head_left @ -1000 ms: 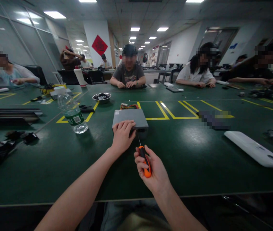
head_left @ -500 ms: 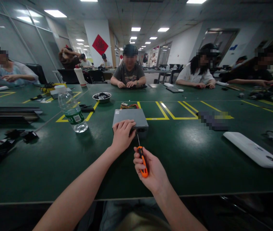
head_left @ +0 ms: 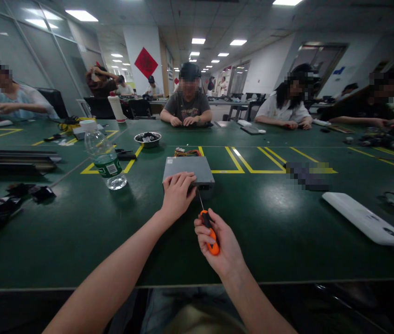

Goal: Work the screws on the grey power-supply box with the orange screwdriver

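Observation:
A grey metal computer power supply [head_left: 197, 167] lies on the green table in front of me, its bundle of coloured wires [head_left: 187, 152] at the far side. My left hand [head_left: 179, 192] grips its near left part, fingers over the top and thumb at the front face. In my right hand [head_left: 218, 236] is an orange and black screwdriver [head_left: 213, 241], held by its handle. Its thin shaft points away from me and up to the front face of the power supply, beside my left thumb. Whether the tip sits in a screw is too small to tell.
Left of the power supply stand a water bottle [head_left: 108, 162] and a metal bowl [head_left: 147, 139] of small parts. Black parts [head_left: 16, 197] lie farther left. A white casing [head_left: 365, 218] and a blurred dark object [head_left: 308, 176] are on the right. Several people sit around the table.
The screwdriver handle has turned in my right fingers and leans slightly more to the right. My left hand and the power supply stay in place.

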Motion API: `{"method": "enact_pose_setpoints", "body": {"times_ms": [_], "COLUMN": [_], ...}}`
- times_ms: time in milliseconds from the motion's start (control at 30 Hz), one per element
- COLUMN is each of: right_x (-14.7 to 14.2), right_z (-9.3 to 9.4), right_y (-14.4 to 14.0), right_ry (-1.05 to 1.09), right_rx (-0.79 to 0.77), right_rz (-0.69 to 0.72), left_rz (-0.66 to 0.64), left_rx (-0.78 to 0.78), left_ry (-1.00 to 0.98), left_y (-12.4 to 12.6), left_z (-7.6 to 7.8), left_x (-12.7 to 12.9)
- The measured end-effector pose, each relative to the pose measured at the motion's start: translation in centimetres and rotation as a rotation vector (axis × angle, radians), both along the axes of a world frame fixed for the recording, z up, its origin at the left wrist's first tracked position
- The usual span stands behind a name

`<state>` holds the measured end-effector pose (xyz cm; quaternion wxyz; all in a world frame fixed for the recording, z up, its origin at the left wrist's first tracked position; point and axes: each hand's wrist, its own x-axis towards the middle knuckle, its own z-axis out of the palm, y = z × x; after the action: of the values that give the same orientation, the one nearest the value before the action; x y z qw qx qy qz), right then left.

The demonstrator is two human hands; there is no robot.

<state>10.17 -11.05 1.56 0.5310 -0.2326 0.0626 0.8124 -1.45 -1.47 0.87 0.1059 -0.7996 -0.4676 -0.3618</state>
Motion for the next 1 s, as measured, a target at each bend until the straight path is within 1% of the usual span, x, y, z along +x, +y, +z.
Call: {"method": "enact_pose_setpoints", "body": {"times_ms": [100, 267, 400, 533, 600, 667, 800, 1000], "right_x": [0.2, 0.4, 0.3, 0.5, 0.9, 1.5, 2.7, 4.4], "right_z": [-0.3, -0.6, -0.2, 0.3, 0.4, 0.2, -0.3, -0.5], "right_y": [0.1, 0.0, 0.0, -0.4, -0.9, -1.4, -1.9, -1.1], "right_ry": [0.01, 0.111, 0.092, 0.053, 0.015, -0.032, -0.114, -0.192], "right_rx": [0.004, 0.024, 0.053, 0.122, 0.157, 0.166, 0.121, 0.115], "right_rz": [-0.017, 0.017, 0.03, 0.055, 0.038, -0.01, -0.093, -0.124], "left_rz": [0.004, 0.005, 0.004, 0.004, 0.006, 0.007, -0.01, -0.026], "left_rx": [0.0, 0.006, 0.011, 0.001, -0.007, -0.012, -0.017, -0.012], "left_ry": [0.0, -0.002, -0.001, 0.005, 0.008, 0.01, 0.021, 0.033], "left_y": [0.0, 0.0, 0.0, 0.0, 0.0, 0.0, -0.2, -0.8], "left_z": [0.1, 0.1, 0.0, 0.0, 0.0, 0.0, 0.1, 0.2], "left_x": [0.0, 0.1, 0.1, 0.0, -0.1, -0.1, -0.2, -0.3]}}
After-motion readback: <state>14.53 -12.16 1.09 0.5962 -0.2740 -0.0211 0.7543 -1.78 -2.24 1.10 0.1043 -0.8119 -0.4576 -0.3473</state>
